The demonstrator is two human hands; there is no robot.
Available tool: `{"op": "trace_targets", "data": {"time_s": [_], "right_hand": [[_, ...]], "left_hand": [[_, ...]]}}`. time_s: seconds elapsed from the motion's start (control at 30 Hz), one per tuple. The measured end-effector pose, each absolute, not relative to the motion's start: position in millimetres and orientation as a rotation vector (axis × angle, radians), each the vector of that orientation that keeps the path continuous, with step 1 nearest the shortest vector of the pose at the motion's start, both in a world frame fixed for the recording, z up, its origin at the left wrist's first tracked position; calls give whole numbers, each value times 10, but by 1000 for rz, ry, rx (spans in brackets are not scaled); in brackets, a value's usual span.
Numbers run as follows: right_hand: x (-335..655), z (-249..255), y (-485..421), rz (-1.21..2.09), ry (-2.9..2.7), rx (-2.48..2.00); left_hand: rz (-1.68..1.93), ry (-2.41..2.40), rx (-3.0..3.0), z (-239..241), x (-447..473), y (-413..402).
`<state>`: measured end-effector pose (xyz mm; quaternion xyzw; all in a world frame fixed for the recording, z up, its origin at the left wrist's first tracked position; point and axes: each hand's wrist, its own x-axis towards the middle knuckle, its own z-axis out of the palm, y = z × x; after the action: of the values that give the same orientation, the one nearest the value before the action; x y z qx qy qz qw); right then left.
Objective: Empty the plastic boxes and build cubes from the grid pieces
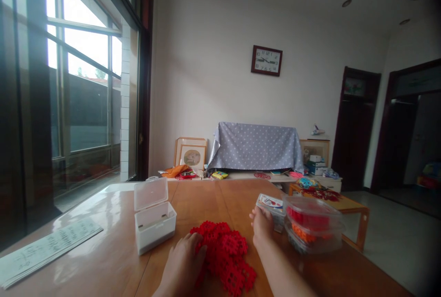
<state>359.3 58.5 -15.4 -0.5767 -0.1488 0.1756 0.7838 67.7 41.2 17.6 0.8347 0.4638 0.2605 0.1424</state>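
My left hand lies against the left side of a pile of red openwork, flower-shaped pieces. Its fingers are slightly bent, thumb apart, and the pile partly hides the tips. Farther forward on the right, my right hand is closed at the near left corner of a small clear plastic box with a printed label on top. The hand covers part of that box. Left of the pile stands a white plastic box, its lid raised, with a small dark item showing inside.
Stacked clear containers with red and orange contents stand close beyond my right hand. Printed paper sheets lie on the wooden table at left. A low wooden table stands past the right edge; a dotted cloth drapes something by the wall.
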Motion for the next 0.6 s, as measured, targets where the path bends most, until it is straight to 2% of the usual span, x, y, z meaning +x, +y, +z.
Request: {"op": "trace_targets", "data": {"time_s": [0.23,0.6], "right_hand": [[3779,-212,447,469,-49,-1171],[3747,62,389,536,159,-983]], "left_hand": [[771,1309,2421,186,684,411],[794,1317,2390,186,666,403]]}}
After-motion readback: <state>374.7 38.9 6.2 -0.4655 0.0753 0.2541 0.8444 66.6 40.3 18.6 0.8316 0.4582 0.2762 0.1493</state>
